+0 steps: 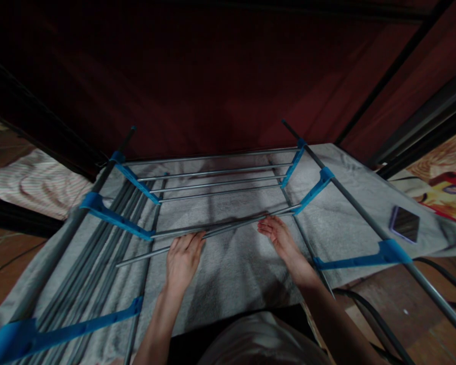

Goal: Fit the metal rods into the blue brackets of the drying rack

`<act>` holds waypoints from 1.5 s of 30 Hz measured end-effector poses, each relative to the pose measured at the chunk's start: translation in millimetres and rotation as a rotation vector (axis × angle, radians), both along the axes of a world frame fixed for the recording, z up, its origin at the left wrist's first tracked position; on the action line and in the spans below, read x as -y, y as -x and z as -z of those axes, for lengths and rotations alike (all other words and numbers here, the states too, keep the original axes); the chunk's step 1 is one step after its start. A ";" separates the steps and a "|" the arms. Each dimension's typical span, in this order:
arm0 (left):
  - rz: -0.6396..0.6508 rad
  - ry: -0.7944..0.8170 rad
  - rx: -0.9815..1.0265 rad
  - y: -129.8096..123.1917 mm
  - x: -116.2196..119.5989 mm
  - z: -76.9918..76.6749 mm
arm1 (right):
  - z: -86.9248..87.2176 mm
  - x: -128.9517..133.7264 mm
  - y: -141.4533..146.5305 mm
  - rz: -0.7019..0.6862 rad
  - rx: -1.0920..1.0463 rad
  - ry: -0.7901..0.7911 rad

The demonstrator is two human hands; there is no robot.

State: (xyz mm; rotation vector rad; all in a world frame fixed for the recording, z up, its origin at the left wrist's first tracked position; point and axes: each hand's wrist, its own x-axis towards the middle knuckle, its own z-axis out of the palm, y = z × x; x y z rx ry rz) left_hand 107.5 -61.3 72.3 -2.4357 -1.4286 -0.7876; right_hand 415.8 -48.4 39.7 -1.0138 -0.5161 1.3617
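A rack frame of grey tubes with blue plastic brackets lies over a cloth-covered surface. My left hand point(184, 256) is closed round a thin metal rod point(228, 229), whose left end sticks out free below the middle left bracket point(117, 221). Near the middle right bracket point(316, 189), my right hand point(276, 232) is beside the rod's right part, fingers apart and the palm partly showing. Another rod reaches from the middle left bracket toward the right, close to the held one. Several rods point(220, 173) span the two far brackets.
Several loose tubes point(99, 263) lie along the left side on the grey cloth point(228, 279). A phone point(405, 223) rests at the right. Dark red panels point(220, 76) stand behind the surface. A striped cloth point(41, 185) is at the far left, and black curved tubes are at the lower right.
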 end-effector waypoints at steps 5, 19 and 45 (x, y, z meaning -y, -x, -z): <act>0.002 0.000 -0.035 3.1 -10.2 -10.3 | 9.5 0.7 -26.9 0.283 0.235 -0.003; 0.023 0.069 -0.091 5.6 -22.6 -19.5 | 27.8 -27.2 -102.1 0.476 0.759 -0.109; 0.062 0.110 0.010 7.5 -42.6 -12.5 | 9.2 -20.7 -95.8 0.487 0.773 -0.125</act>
